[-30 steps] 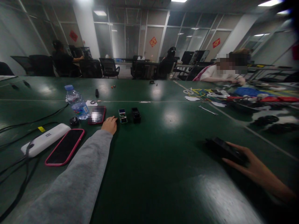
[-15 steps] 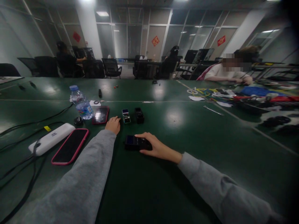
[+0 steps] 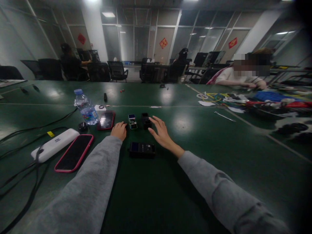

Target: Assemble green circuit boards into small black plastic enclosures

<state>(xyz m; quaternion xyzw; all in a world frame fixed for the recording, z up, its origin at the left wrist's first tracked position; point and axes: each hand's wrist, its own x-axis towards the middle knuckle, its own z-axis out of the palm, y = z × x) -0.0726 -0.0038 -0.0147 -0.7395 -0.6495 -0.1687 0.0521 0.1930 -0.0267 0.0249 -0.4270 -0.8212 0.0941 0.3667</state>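
Note:
My right hand (image 3: 162, 134) is open, thumb and fingers apart, with its fingertips at the right side of a small black box-shaped device (image 3: 145, 121). Whether they touch it I cannot tell. A second black device (image 3: 142, 149), with a small dark screen at its left end, lies crosswise on the green table below that hand, with no hand on it. Resting on the table, palm down, my left hand (image 3: 119, 131) holds nothing. Just right of its fingertips lies a small bare circuit board (image 3: 132, 122) with a little screen.
Left of my left arm lie a red-edged phone (image 3: 74, 152), a white power bank (image 3: 55, 145) and black cables. A water bottle (image 3: 85, 108) stands behind, beside another phone (image 3: 106, 120). Rightward lie a wrench (image 3: 224, 116) and a heap of cables (image 3: 219, 97). A person sits across the table.
My right hand has let go of the crosswise black device and moved up and away to the other black device. The left hand stays where it was.

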